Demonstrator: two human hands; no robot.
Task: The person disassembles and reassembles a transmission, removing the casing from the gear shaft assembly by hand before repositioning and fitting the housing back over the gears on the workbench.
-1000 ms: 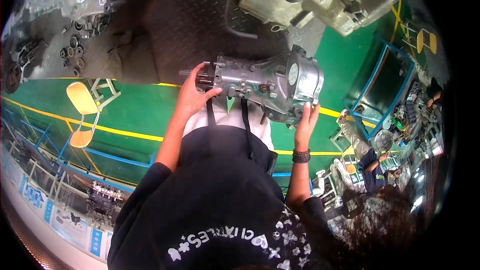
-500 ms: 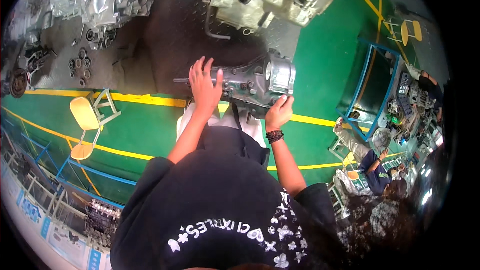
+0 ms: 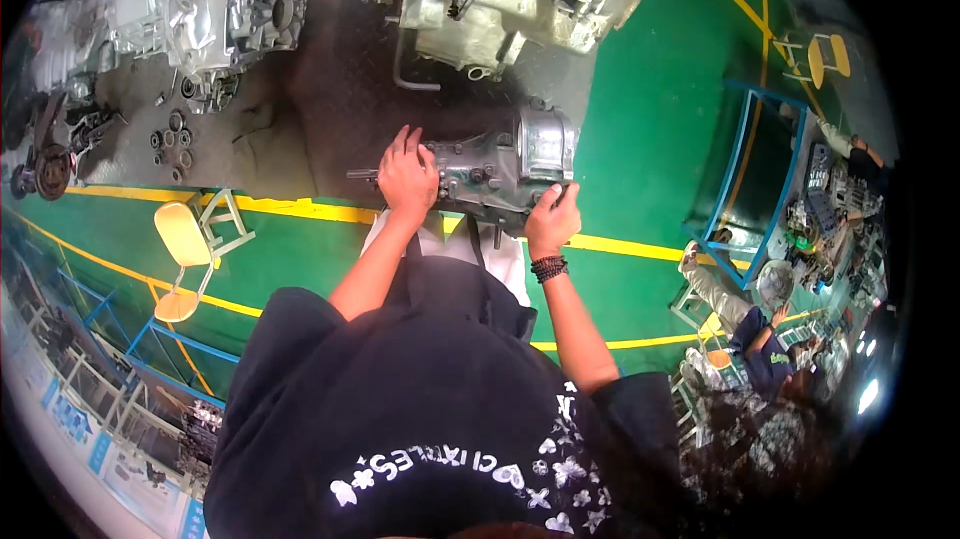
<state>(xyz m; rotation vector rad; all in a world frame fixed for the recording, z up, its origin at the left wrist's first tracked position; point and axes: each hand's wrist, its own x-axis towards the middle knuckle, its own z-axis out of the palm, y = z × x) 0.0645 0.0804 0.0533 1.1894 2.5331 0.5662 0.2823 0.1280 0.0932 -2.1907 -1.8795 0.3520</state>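
A grey metal gearbox housing (image 3: 487,169) lies sideways at the near edge of the dark metal workbench (image 3: 340,74). Its wide, round flanged end is at the right, and a thin shaft sticks out at the left. My left hand (image 3: 408,177) wraps over the narrow end by the shaft, palm down, its fingers reaching to the far side. At the lower corner of the wide end, my right hand (image 3: 552,223) grips the rim, thumb up. The undersides of both hands' grips are hidden.
Beyond the housing stands a large silver gearbox casing (image 3: 520,9) with a bent metal rod (image 3: 402,64). Further left are another casing (image 3: 232,27) and several bearing rings (image 3: 176,139). A yellow chair (image 3: 183,237) stands left behind me; people sit beside a blue-framed bench (image 3: 745,184) at right.
The housing and both hands appear slightly further left, partly because the head view has shifted. The left fingers, more spread before, have drawn closer together on the housing.
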